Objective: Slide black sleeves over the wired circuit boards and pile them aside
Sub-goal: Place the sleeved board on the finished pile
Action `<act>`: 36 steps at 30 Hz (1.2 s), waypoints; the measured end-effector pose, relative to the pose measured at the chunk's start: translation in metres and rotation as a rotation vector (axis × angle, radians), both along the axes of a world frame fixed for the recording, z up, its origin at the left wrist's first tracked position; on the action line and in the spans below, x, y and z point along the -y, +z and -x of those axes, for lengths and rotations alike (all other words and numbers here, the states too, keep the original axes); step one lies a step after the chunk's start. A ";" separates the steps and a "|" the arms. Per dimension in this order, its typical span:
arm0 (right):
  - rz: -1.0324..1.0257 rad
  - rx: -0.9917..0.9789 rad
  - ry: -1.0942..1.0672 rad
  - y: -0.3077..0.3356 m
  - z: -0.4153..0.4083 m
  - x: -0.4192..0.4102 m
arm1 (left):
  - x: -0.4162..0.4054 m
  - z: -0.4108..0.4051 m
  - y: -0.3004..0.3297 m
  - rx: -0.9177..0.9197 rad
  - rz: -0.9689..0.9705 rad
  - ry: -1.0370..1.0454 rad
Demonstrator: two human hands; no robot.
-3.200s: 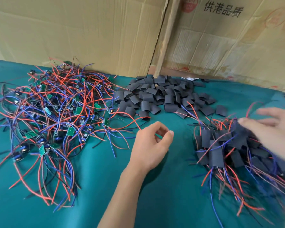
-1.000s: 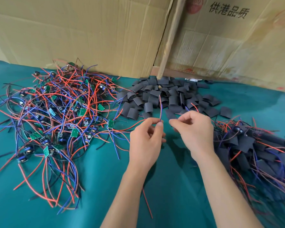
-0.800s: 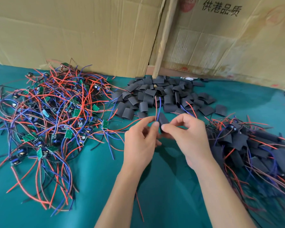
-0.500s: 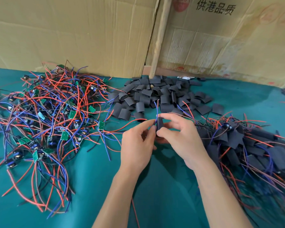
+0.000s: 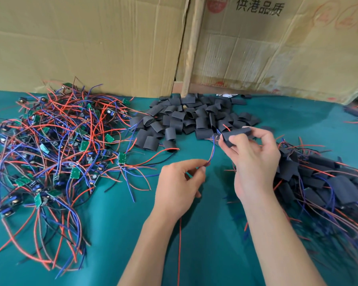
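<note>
Our right grip [image 5: 254, 153] held a black sleeve [image 5: 236, 134] pinched between thumb and fingers, lifted above the desk [image 5: 194, 244] just near of the loose sleeve pile [image 5: 192, 118]. Our left grip [image 5: 180, 182] pinched a red and blue wire pair [image 5: 211, 152] between thumb and forefinger; that pair rose from the left fingertips up into the left end of the held sleeve. A short red wire tip [image 5: 225, 127] poked out beside the sleeve's far edge. We could not tell whether a circuit board sat inside the sleeve, since the sleeve and fingers hid it. One long red wire [image 5: 179, 250] hung from under our left grip toward the near edge of the view.

On the left of the teal desk lay the tangle of bare circuit boards [image 5: 56, 153], small green boards mixed in red, blue and black wires. The loose sleeves lay at the far centre, close to the cardboard wall [image 5: 87, 44]. On the right, touching our right wrist's side, lay the heap of sleeved boards [image 5: 322, 182] with wires trailing near and right. A wooden strip [image 5: 191, 46] stood upright between two cardboard sheets, and the right sheet [image 5: 287, 48] carried printed characters.
</note>
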State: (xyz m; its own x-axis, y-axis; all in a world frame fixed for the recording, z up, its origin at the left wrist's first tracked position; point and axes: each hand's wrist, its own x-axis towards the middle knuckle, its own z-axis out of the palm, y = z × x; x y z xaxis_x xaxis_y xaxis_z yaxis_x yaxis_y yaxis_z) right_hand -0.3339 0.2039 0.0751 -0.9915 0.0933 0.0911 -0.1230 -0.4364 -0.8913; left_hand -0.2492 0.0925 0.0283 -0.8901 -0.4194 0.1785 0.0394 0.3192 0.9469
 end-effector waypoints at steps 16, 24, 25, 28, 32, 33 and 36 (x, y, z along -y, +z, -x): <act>-0.283 -0.046 0.210 0.001 -0.006 -0.004 | 0.000 -0.002 0.000 0.017 0.125 0.022; -0.399 -0.062 0.197 -0.006 -0.001 -0.007 | 0.002 -0.002 -0.001 0.022 0.177 0.076; -0.450 -0.066 0.218 -0.007 -0.002 -0.006 | 0.002 -0.002 0.000 0.020 0.178 0.081; -0.529 -0.038 0.268 -0.010 -0.003 -0.004 | 0.003 -0.002 0.001 0.002 0.192 0.106; -0.455 0.052 0.350 -0.014 -0.008 0.004 | 0.006 -0.004 0.004 -0.041 -0.056 0.080; -0.401 0.080 0.388 -0.013 -0.009 0.005 | 0.007 -0.004 0.005 -0.053 -0.114 0.057; -0.354 0.107 0.453 -0.012 -0.012 0.008 | 0.008 -0.005 0.006 -0.089 -0.195 0.009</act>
State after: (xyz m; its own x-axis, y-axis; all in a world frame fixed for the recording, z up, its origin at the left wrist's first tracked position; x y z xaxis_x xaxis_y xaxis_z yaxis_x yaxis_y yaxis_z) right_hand -0.3217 0.1964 0.0628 -0.9310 -0.3596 -0.0631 0.1050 -0.0982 -0.9896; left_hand -0.2441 0.0849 0.0343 -0.8705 -0.4617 0.1706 0.1232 0.1312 0.9837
